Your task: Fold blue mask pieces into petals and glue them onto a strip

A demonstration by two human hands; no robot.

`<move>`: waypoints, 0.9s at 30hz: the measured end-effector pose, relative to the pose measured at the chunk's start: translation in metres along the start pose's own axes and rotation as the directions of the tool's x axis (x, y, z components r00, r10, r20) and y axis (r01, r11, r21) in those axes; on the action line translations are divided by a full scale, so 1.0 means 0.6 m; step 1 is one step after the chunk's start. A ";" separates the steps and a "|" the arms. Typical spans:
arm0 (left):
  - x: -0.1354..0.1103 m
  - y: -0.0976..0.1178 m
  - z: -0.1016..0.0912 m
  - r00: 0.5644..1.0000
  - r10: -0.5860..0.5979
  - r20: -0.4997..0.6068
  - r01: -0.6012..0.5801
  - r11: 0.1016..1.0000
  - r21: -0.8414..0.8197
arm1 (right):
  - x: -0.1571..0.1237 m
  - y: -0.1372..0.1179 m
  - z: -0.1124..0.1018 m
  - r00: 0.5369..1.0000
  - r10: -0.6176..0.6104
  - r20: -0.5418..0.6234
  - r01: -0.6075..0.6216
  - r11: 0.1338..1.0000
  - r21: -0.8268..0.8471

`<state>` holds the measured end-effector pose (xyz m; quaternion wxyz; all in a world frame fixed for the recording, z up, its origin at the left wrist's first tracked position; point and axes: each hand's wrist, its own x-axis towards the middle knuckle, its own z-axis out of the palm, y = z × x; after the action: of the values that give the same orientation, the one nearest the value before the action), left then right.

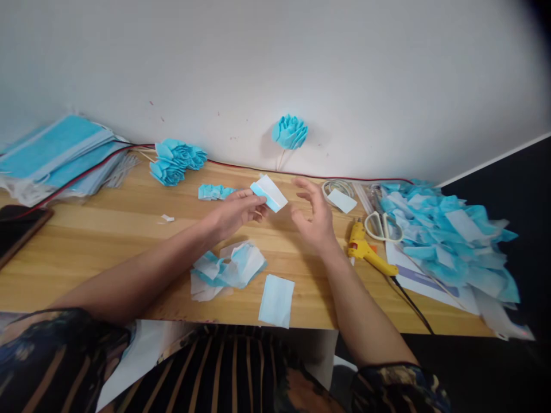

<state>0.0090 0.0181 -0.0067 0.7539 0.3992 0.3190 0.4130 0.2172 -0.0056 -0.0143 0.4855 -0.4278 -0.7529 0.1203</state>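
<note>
My left hand [241,209] pinches a small folded piece of blue and white mask fabric [270,193] over the middle of the table. Just right of it, my right hand [313,214] hangs with fingers apart and nothing between them. A strip of gathered blue petals [215,191] lies behind my left hand, which partly hides it. Nearer to me are a crumpled heap of blue and white fabric scraps [230,265] and a flat pale blue rectangle [276,301]. A blue fabric flower on a stick [290,132] leans against the wall.
At the right are a yellow glue gun [368,250], scissors [384,227], a coiled cable [338,188] and a large pile of blue fabric pieces [456,235]. More flowers [176,160], stacked face masks [60,152] and a phone [21,232] lie at the left.
</note>
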 end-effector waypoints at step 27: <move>0.003 -0.018 0.001 0.972 0.170 -0.162 -0.099 0.921 0.376 | -0.007 -0.007 0.020 0.991 -0.095 0.089 0.100 0.994 -0.052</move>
<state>0.0144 0.0161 -0.0158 0.6021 0.5117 0.4329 0.4340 0.2057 -0.0084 -0.0204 0.4455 -0.3983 -0.7964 0.0936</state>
